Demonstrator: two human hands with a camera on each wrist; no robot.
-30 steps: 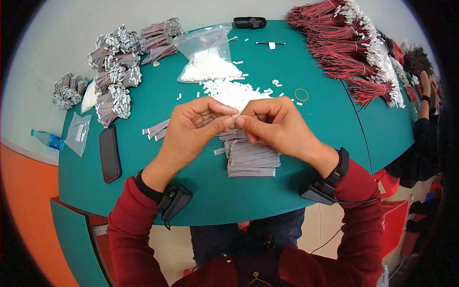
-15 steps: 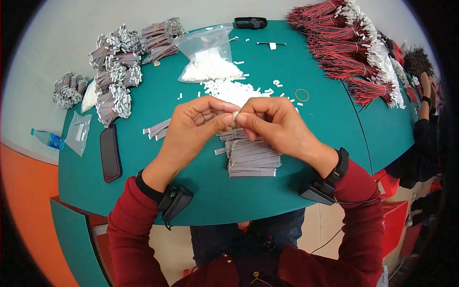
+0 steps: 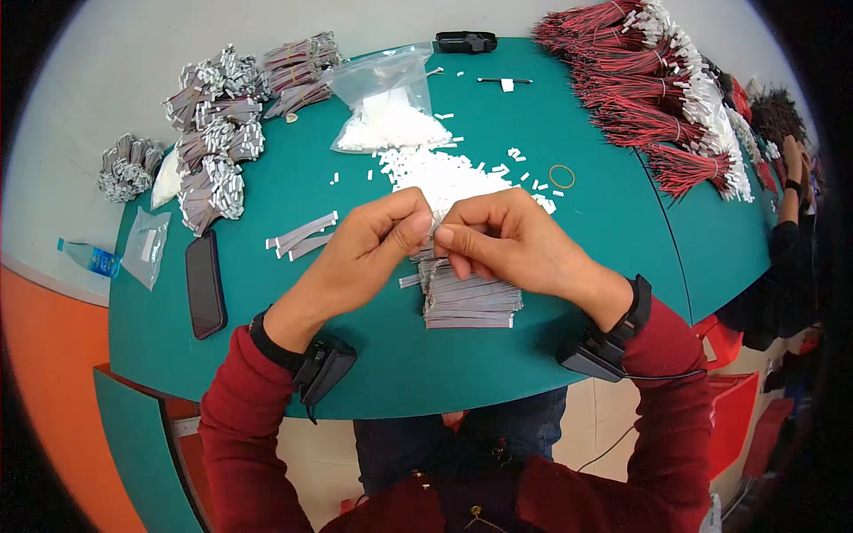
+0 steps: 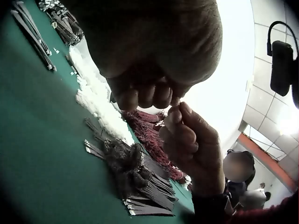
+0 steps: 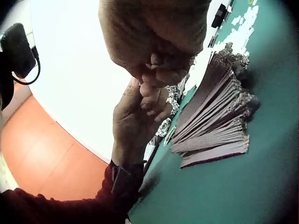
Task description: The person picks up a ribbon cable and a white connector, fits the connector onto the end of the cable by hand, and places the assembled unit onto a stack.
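Observation:
Over the middle of the table my left hand [image 3: 364, 253] and right hand [image 3: 524, 244] meet at their fingertips. Between them they pinch a small pale piece [image 3: 434, 226], mostly hidden by the fingers; I cannot tell its kind. Under the right hand lies a stack of flat grey ribbon cables [image 3: 471, 298], fanned out in the right wrist view. Just beyond the hands spreads a heap of small white connector housings [image 3: 444, 176]. A few ribbon cables [image 3: 302, 236] lie apart, left of the left hand.
A clear bag of white housings [image 3: 386, 124] stands behind the heap. Bundled grey cables [image 3: 213, 142] are piled at the left, red-and-black wire bundles [image 3: 640, 98] at the right. A phone [image 3: 205, 284] and a bottle [image 3: 89, 258] lie left. Another person's arm [image 3: 789, 186] shows at far right.
My left hand has moved slightly down with its fingers curled in more, uncovering more of the loose cables at left. The right hand has dipped a little, still at the left fingertips.

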